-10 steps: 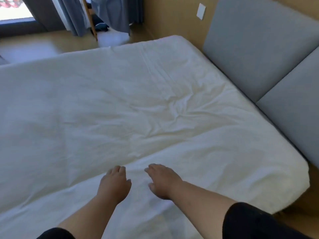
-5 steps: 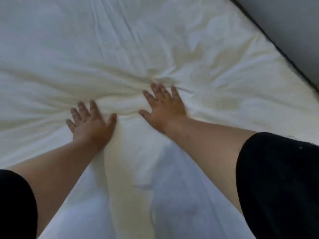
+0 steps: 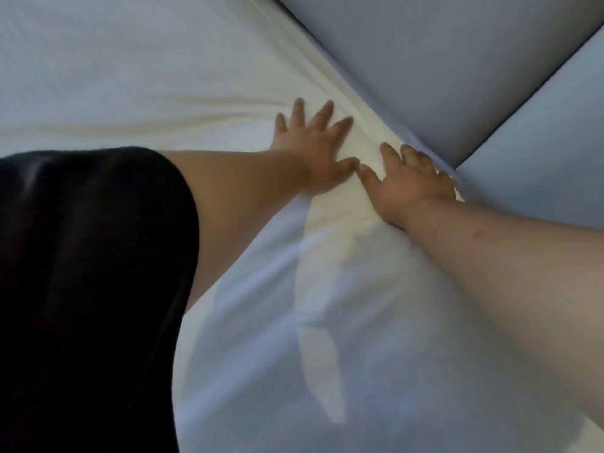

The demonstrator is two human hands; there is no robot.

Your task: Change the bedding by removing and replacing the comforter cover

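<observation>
Both hands, left hand (image 3: 313,155) and right hand (image 3: 411,188), press flat with spread fingers on the white comforter cover (image 3: 163,93), right fingertips partly hidden.

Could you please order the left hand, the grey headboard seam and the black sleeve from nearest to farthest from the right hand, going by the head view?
1. Left hand: just left of the right hand, thumbs almost touching.
2. Grey headboard seam: up right, past its fingertips.
3. Black sleeve: far left.
</observation>
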